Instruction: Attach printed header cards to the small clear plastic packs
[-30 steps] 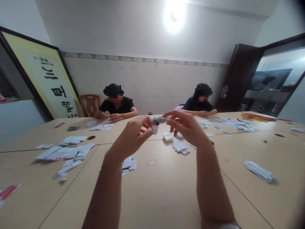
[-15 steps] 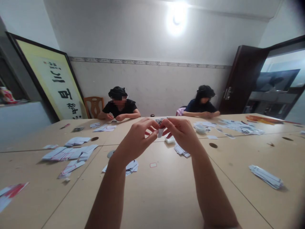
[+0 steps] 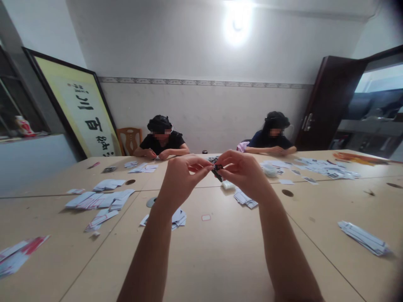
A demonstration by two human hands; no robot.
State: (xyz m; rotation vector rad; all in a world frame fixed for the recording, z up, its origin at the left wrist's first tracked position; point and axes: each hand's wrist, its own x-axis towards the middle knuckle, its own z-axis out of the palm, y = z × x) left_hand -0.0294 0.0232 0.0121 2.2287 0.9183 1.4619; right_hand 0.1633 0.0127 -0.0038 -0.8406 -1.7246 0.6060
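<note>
Between the fingertips of both hands, above the middle of the table, is a small black-and-white printed slip [image 3: 216,173]. My left hand [image 3: 184,178] pinches its left side with thumb and fingers. From the other side, my right hand [image 3: 242,172] pinches it too, and its fingers cover part of the slip. Its exact kind is too small to make out. Below my right hand lie a stack of white printed slips [image 3: 245,199] and a small whitish clear bundle [image 3: 228,185]. More white slips [image 3: 179,219] lie partly behind my left wrist.
White paper stacks [image 3: 103,199] lie at left on the table [image 3: 204,260]; a long stack [image 3: 363,238] lies at right. Many scattered papers [image 3: 327,167] cover the far right. Two people [image 3: 163,142] sit opposite, hands near the table. A small red-framed label [image 3: 205,217] lies mid-table.
The slip has turned in my fingers: a white face hung down before, and a dark one shows now. My fingertips have shifted slightly on it. The whole view has swung a little left.
</note>
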